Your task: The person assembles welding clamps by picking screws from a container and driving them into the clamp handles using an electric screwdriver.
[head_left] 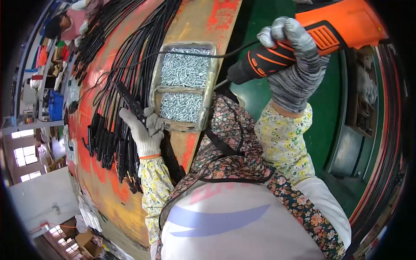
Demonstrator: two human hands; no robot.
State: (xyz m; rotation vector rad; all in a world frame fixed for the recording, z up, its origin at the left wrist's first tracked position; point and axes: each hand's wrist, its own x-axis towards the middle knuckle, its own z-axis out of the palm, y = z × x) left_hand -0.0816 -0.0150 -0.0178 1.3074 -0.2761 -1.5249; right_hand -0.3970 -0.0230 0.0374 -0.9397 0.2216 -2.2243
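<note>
My gloved right hand point(297, 65) is wrapped round the grip of an orange and black power screwdriver point(320, 32), held off the right side of the table. Its dark nose points left toward the screw tray. In my gloved left hand point(145, 128) lies a black plastic handle-like piece point(130, 102), pinched between thumb and curled fingers, with a cable at its far end. Between the hands stands a two-part tray point(157, 89) filled with small silvery screws point(184, 69). Left of my left hand, several similar black pieces point(104, 138) lie in a row with cables attached.
Bundles of black cables point(143, 39) cover the far part of the worn red and yellow table point(186, 147). A thin black cord crosses over the screw tray. A co-worker point(71, 24) is at the upper left. Green floor point(255, 102) shows at the right.
</note>
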